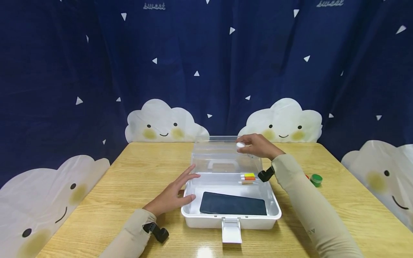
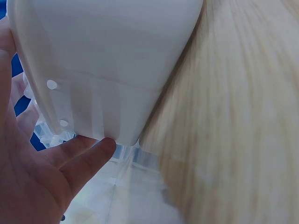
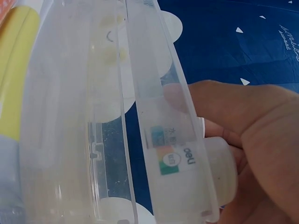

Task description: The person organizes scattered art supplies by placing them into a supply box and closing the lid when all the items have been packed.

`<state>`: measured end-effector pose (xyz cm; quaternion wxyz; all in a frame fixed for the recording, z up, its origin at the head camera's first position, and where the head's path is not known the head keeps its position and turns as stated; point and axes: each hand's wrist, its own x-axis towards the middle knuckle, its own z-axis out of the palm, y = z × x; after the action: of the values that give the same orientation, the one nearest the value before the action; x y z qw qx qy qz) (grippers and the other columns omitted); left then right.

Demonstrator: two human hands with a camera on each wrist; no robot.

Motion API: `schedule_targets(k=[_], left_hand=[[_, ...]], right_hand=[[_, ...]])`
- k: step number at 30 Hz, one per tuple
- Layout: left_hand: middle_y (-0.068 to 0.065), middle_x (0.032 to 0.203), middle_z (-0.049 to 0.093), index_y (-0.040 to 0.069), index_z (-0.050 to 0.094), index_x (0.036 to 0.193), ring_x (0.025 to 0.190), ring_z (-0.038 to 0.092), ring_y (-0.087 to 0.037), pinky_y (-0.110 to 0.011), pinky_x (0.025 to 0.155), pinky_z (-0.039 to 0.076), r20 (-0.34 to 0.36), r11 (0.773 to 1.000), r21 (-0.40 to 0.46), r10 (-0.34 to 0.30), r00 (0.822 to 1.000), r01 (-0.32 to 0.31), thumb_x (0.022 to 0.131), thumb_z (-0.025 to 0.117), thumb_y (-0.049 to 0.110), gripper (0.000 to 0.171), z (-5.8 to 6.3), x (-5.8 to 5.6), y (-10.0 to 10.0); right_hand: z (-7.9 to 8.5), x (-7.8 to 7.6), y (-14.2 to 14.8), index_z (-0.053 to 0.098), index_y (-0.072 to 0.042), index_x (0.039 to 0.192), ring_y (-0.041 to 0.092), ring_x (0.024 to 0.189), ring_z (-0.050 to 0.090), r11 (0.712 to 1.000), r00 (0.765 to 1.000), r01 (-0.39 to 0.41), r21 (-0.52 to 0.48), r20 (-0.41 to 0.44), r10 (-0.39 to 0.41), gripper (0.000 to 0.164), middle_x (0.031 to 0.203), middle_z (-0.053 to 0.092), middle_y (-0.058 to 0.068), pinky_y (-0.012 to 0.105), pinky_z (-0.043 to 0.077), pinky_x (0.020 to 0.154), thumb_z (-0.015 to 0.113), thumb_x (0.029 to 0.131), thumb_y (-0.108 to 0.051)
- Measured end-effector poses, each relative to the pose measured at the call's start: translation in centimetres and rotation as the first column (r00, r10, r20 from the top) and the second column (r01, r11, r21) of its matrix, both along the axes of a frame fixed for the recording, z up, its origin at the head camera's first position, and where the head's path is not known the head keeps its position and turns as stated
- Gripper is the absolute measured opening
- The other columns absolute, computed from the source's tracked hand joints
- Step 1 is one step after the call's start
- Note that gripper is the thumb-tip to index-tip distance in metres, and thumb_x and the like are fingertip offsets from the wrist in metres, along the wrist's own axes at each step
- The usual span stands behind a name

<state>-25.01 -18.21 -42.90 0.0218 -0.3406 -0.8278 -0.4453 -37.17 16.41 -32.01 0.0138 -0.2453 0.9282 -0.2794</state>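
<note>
A white plastic box (image 1: 190, 221) with its clear lid (image 1: 226, 165) raised stands in front of me. In it lie a dark flat rectangular slab (image 1: 233, 203) and several paint tubes, among them a yellow tube (image 1: 248, 175) and a brown tube (image 1: 247, 182). My right hand (image 1: 259, 146) grips a small white jar (image 1: 240, 144) by the upper part of the raised lid. In the right wrist view, the white jar (image 3: 225, 169) and a printed label show beside and through the clear plastic. My left hand (image 1: 174, 193) rests at the box's left side, fingers spread.
A green jar (image 1: 316, 180) stands on the wooden table (image 1: 148, 161) to the right, with a bit of red beside it, mostly hidden by my right sleeve. The box's white latch (image 1: 231, 231) hangs down at the front. A dark blue curtain (image 1: 180, 71) closes off the back.
</note>
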Motion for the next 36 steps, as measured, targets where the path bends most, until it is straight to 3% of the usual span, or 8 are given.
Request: schedule_targets(k=[9, 21, 36], left_hand=[[0.008, 0.162, 0.006, 0.037, 0.038, 0.145, 0.146, 0.014, -0.023, -0.045, 0.103, 0.042, -0.019, 1.0, -0.017, 0.007, 1.0, -0.007, 0.091, 0.067, 0.025, 0.062, -0.07, 0.01, 0.07], [0.006, 0.162, 0.007, 0.035, 0.039, 0.145, 0.146, 0.014, -0.022, -0.043, 0.103, 0.043, -0.012, 1.0, -0.015, 0.009, 1.0, -0.009, 0.091, 0.068, 0.021, 0.063, 0.1, 0.06, 0.14], [0.012, 0.161, 0.007, 0.038, 0.039, 0.143, 0.145, 0.017, -0.02, -0.04, 0.102, 0.044, 0.016, 1.0, -0.016, 0.021, 1.0, -0.021, 0.091, 0.068, 0.027, 0.061, 0.23, 0.18, 0.09]], right_hand=[[-0.21, -0.03, 0.23, 0.061, -0.012, 0.129, 0.033, 0.122, 0.053, 1.0, 1.0, -0.018, -0.011, 0.001, 0.018, 0.047, 0.135, 0.057, 0.011, 0.052, 0.046, 0.098, 0.072, 0.087, -0.031], [-0.05, -0.04, 0.26, 0.062, -0.014, 0.128, 0.033, 0.123, 0.053, 1.0, 1.0, -0.021, -0.013, 0.0, 0.021, 0.045, 0.135, 0.056, 0.011, 0.052, 0.045, 0.1, 0.072, 0.088, -0.03], [0.33, 0.33, 0.85, 0.06, -0.008, 0.13, 0.032, 0.12, 0.056, 0.998, 0.999, -0.042, -0.04, -0.001, 0.041, 0.049, 0.131, 0.06, 0.013, 0.049, 0.048, 0.096, 0.072, 0.088, -0.029]])
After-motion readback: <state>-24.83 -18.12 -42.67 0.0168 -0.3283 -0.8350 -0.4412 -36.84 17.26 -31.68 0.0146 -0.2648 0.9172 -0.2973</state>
